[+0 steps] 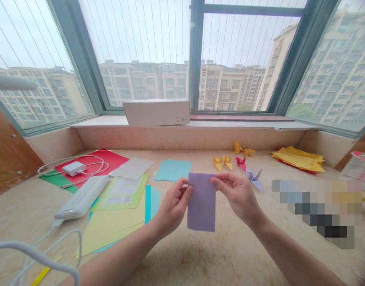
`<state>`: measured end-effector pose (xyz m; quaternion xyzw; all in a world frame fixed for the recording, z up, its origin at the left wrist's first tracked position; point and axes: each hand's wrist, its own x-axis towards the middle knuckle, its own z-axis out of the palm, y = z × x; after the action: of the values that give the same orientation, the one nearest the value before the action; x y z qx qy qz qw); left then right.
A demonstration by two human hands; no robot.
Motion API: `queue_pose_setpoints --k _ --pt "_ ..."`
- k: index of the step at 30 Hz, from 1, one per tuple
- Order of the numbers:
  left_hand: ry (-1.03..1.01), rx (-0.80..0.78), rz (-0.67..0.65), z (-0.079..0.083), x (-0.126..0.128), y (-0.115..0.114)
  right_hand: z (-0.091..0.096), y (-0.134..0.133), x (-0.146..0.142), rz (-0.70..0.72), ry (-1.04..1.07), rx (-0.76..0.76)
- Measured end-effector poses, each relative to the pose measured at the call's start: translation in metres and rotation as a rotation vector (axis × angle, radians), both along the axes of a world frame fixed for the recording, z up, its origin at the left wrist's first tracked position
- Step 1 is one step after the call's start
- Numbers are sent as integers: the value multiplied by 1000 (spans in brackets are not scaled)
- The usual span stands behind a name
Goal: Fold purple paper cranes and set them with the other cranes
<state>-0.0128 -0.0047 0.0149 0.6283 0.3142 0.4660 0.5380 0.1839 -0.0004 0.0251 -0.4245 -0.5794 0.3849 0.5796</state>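
Observation:
A purple sheet of paper (201, 206), a tall rectangle that looks folded, is held upright above the stone surface. My left hand (176, 204) pinches its left edge near the top, thumb on the near face. At the upper right corner, my right hand (237, 194) grips it between thumb and fingers. Just behind my right hand lies a purple folded paper figure (254, 178). Beyond it are a red paper figure (240, 162) and several yellow paper cranes (227, 162). A stack of light blue paper (173, 170) lies behind my left hand.
Left of me lie yellow paper sheets (116, 226), a green-labelled packet (122, 192), red paper (111, 159), a white power bank (82, 198) and a charger (74, 169) with cables. Yellow folded papers (301, 159) lie right. A white box (157, 112) rests on the window ledge.

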Motion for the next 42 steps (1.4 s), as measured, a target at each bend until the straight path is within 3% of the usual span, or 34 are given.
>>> queue_pose_setpoints --k 17,31,42 --pt "-37 2 -48 -3 0 0 -1 -1 2 -34 -27 35" --pt "44 91 34 -2 0 0 2 -4 0 -34 6 45" --pt "79 54 19 3 0 -5 12 -7 1 156 78 -70"
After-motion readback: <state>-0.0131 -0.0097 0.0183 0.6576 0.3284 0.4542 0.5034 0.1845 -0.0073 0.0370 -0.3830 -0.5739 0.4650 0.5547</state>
